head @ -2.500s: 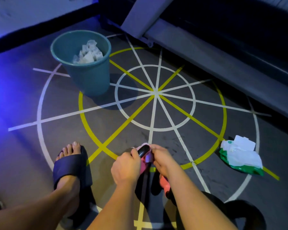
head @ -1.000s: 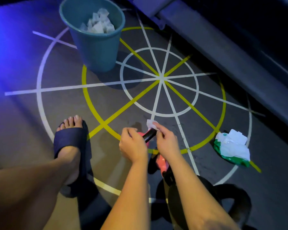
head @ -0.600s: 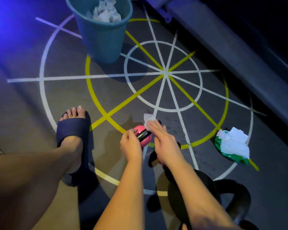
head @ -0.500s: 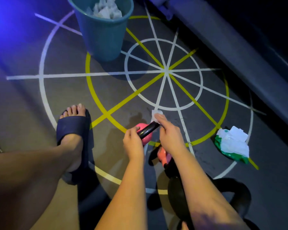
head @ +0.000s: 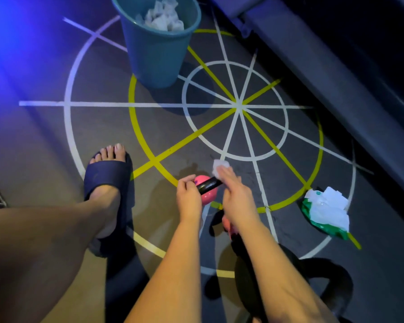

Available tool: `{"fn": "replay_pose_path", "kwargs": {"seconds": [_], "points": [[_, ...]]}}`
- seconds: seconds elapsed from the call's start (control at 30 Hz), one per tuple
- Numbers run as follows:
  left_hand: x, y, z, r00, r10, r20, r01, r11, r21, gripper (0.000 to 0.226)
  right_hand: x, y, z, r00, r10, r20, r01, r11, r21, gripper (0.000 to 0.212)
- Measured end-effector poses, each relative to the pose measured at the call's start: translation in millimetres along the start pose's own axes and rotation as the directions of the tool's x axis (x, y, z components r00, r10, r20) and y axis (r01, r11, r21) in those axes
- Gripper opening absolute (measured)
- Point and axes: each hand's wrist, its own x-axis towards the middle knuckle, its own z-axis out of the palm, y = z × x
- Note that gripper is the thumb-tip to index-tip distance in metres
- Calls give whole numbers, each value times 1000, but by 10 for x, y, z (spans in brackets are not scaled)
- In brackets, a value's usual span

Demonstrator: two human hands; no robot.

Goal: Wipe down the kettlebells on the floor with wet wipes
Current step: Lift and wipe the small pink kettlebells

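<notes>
A small pink kettlebell [head: 208, 197] with a black handle [head: 208, 183] stands on the floor near the yellow ring. My left hand [head: 188, 197] grips the left end of that handle. My right hand [head: 234, 192] pinches a crumpled white wet wipe [head: 220, 167] and holds it at the handle's right end. A second pink kettlebell [head: 226, 223] shows partly under my right forearm. A large black kettlebell [head: 313, 273] sits at the bottom right, partly hidden by my right arm.
A teal bin [head: 155, 50] holding used wipes stands at the back. A green and white wet wipe pack [head: 327, 212] lies on the floor to the right. My left foot in a dark slipper [head: 106, 183] is at the left. A grey machine base [head: 336, 73] runs along the right.
My right hand has slid the wipe along the black handle toward its far right end. The camera has tilted down, so the bin sits higher in view. My left hand keeps its grip.
</notes>
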Motion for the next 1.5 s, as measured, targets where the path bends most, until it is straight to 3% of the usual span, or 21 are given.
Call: {"fn": "replay_pose_path", "kwargs": {"seconds": [0.07,0.13,0.23,0.43,0.47,0.57,0.67,0.87,1.03,1.17,1.23,1.3,1.43,1.5], "points": [[15,20,16,1000,8,12,-8,1000,11,29,74,26,-54,990,131,-53,-130,991,24,57],[35,49,38,1000,14,9,-14,1000,7,32,25,-30,20,984,152,-89,-151,988,19,55],[80,113,37,998,-19,53,16,999,46,33,-192,-206,238,994,5,-109,-6,1000,-12,66],[228,207,-111,974,-4,225,-42,979,201,26,-245,-177,336,963,-244,115,260,951,-167,93],[235,216,-110,972,13,237,-61,979,195,28,-201,-115,270,974,-207,89,221,957,-187,92],[274,246,-71,970,38,240,-84,979,185,32,-76,83,24,996,79,-41,-84,988,-129,79],[328,292,-9,964,9,265,-76,967,245,30,-92,72,-8,992,116,-48,-121,981,-150,75],[437,470,52,914,20,405,-220,864,453,23,-319,19,178,999,-44,-17,37,963,-268,83],[467,362,25,931,54,361,-204,897,392,28,-318,138,132,974,-212,76,225,915,-335,90],[349,338,32,962,126,242,-205,918,339,19,-315,321,83,990,-110,-83,89,969,-230,90],[285,331,55,982,108,157,-157,924,348,15,-307,292,58,985,-48,-169,19,986,-167,72],[273,330,79,985,41,166,-98,930,353,22,-241,198,64,978,-51,-201,20,988,-154,57],[413,394,16,970,-28,243,-63,931,360,40,2,-18,248,940,-335,-64,313,922,-228,61],[440,387,-30,957,-78,281,-7,957,290,51,121,-102,313,943,-323,-76,307,937,-164,56]]}}
